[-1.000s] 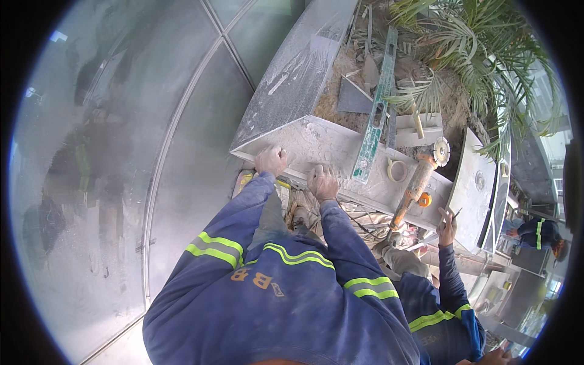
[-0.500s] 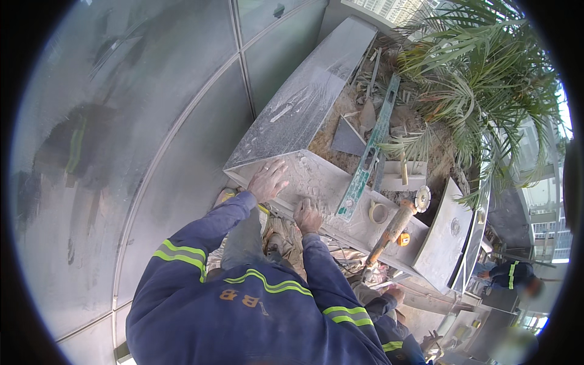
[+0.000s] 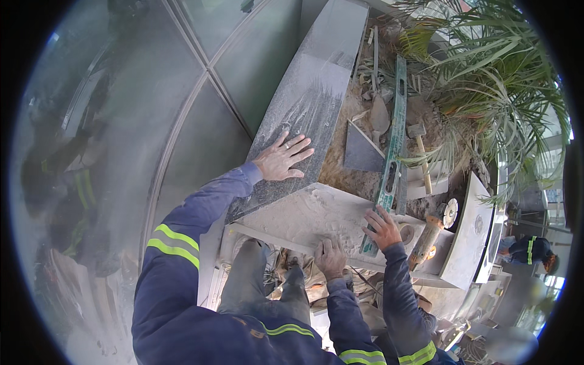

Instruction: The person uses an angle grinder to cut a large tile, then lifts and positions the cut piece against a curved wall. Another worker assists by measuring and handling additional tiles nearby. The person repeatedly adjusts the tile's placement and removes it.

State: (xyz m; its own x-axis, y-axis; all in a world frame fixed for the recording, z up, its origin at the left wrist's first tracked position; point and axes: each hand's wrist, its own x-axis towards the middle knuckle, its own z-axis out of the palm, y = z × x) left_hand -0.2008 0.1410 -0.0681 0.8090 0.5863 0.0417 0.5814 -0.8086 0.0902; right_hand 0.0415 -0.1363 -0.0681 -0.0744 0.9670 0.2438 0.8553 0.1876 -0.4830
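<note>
My left hand (image 3: 285,158) lies flat on the dusty dark grey stone slab (image 3: 304,109), fingers spread and a ring on one of them. At the front edge of the powder-covered ledge (image 3: 310,210) rests my right hand (image 3: 330,258), its fingers curled in; whatever they might hold is hidden. Just right of it, a co-worker's hand (image 3: 383,228) touches the lower end of a long green spirit level (image 3: 392,146), which leans across the planter. Beside that hand stands an angle grinder (image 3: 427,240) with a round disc on top.
A palm (image 3: 499,103) hangs over the planter's right. In the soil lie a triangular stone offcut (image 3: 362,149) and a hammer (image 3: 422,155). A pale slab (image 3: 468,234) tilts beyond the grinder. Glass panels (image 3: 201,146) rise at my left. Another person (image 3: 530,250) is at far right.
My left hand has moved from the ledge's corner up onto the dark slab and spread out. My right hand stays at the ledge's edge. A co-worker's hand has reached the level.
</note>
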